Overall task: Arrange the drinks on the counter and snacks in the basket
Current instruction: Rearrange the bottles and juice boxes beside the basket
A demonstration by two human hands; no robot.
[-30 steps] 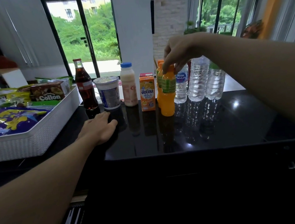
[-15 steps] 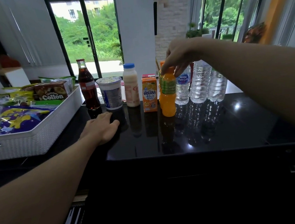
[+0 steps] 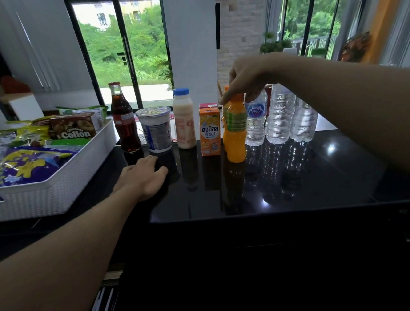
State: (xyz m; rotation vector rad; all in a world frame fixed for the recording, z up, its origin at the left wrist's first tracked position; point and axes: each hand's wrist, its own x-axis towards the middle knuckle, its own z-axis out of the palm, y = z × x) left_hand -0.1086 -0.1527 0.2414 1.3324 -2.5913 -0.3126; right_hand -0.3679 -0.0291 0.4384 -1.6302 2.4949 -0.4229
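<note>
- We are pinching the cap of the orange juice bottle with our right hand, in the drinks row along the counter's far edge.
- Our left hand is lying flat, holding nothing.
- Snacks are sitting in the basket at the left end; we are judging little remains.
- We are reading "Collon" on a box and "Nestlé Pure Life" on a water bottle.

Right hand grip rides higher on orange bottle: more of cap shows below grip. Bottle under grip now upright on surface, barely shifted.

Three water bottles, two orange bottles, one basket
</note>
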